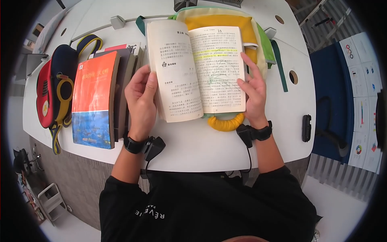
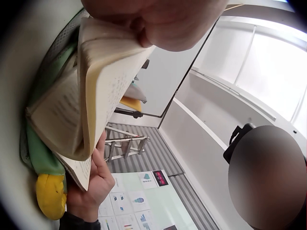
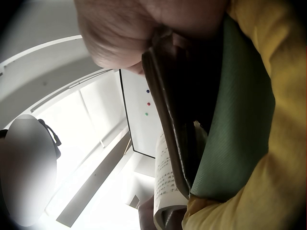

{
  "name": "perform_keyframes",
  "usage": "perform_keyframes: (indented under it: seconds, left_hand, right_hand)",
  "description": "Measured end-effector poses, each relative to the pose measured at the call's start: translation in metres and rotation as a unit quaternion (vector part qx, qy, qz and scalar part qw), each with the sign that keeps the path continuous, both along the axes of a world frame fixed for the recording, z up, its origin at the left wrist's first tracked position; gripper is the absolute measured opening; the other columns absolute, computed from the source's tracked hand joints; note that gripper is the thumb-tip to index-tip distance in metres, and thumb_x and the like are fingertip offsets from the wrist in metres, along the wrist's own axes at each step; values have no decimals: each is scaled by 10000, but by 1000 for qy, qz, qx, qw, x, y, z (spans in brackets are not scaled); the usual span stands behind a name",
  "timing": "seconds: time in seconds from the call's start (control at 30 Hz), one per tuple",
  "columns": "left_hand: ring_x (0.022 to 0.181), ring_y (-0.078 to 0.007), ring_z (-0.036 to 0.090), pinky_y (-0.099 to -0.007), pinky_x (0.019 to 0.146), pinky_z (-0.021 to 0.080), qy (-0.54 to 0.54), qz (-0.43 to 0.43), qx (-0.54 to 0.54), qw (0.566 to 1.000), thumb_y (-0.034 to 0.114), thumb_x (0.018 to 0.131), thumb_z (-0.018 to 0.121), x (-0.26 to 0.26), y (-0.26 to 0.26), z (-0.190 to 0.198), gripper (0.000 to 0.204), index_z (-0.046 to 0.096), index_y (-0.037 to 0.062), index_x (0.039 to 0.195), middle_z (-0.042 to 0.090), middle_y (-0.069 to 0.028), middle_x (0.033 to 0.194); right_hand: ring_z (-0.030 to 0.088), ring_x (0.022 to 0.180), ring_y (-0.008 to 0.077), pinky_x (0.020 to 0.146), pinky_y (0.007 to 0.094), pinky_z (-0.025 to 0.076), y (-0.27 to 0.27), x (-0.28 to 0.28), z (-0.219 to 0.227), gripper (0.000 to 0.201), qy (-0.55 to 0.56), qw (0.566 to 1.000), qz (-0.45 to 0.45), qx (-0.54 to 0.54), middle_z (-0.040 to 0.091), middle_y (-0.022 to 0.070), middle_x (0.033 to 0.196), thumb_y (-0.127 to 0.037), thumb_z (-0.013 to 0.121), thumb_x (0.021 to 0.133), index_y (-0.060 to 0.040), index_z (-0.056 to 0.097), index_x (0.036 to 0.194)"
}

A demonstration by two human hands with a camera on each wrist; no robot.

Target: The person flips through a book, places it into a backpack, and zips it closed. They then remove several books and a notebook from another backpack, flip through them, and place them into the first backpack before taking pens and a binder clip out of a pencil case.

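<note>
An open paperback book point(image 1: 219, 86) with printed pages, a yellow-highlighted passage and green pen marks is held over the table. My left hand point(image 1: 141, 99) grips its left side, thumb on the page margin and fingers behind. On the opposite edge, my right hand point(image 1: 254, 94) holds the book between thumb and fingers, with one finger reaching up along the edge. The left wrist view shows a thick bundle of pages point(image 2: 112, 81) bowing outward below the left hand. Behind the book lies a yellow and green backpack point(image 1: 229, 18), whose padded yellow handle point(image 1: 226, 122) shows beneath the pages.
Left of the book stand several books, the front one with an orange and blue cover point(image 1: 92, 101). Beside them lies a red and navy bag point(image 1: 58, 86) with straps. A small black object point(image 1: 306, 128) sits near the right edge of the white table point(image 1: 193, 149).
</note>
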State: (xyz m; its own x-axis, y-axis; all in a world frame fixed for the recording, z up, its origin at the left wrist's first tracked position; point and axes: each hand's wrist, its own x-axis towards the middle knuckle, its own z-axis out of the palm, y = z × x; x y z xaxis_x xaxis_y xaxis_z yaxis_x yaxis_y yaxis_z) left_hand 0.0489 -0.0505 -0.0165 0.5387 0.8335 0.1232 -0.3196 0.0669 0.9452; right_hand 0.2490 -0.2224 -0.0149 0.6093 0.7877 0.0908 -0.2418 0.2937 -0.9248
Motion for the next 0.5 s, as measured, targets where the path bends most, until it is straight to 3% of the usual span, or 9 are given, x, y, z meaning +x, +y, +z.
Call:
perform_keyframes:
  seconds: [0.5]
  left_hand:
    - [937,-96,650,-233,851,501,-2,-7,10,1000,142,1029,571,-1,0,2,299,596,-78,1231,710,-85,1050]
  right_hand:
    - [612,1181,220,1030,318,464,-1,1,-1,623,-18,1000,-2,-17,615,228,1300,34,463,913,0,322,1519]
